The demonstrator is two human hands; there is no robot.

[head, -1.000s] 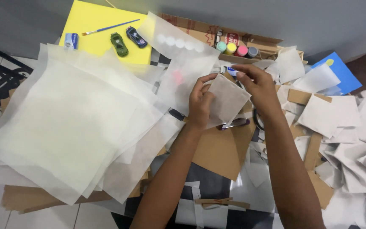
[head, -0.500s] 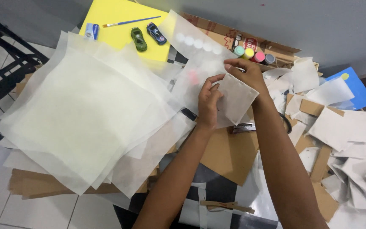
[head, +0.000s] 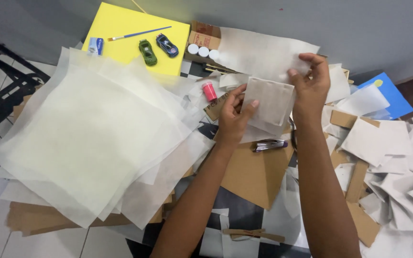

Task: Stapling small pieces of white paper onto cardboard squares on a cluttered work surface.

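Left hand: the left hand (head: 233, 114) pinches the left edge of a small folded white sheet (head: 267, 102), thumb on its face, fingers behind.
Right hand: the right hand (head: 310, 79) is closed on the sheet's upper right corner, fingers curled over the top edge.
Sheet: held up off the work surface between both hands (slightly tilted), just above a stapler (head: 269, 145) lying on brown cardboard (head: 254, 174).
Left side: a wide stack of large white sheets (head: 87, 138), its edges fanned and overlapping.
Far edge: a yellow board (head: 120, 43) bearing a paintbrush (head: 139, 33) and two toy cars (head: 157, 48); a pink paint bottle (head: 209, 91) lies near the left hand.
Right side: crumpled white pieces (head: 397, 177) crowd the surface.
Open room: little, only the cardboard patch beneath the wrists.
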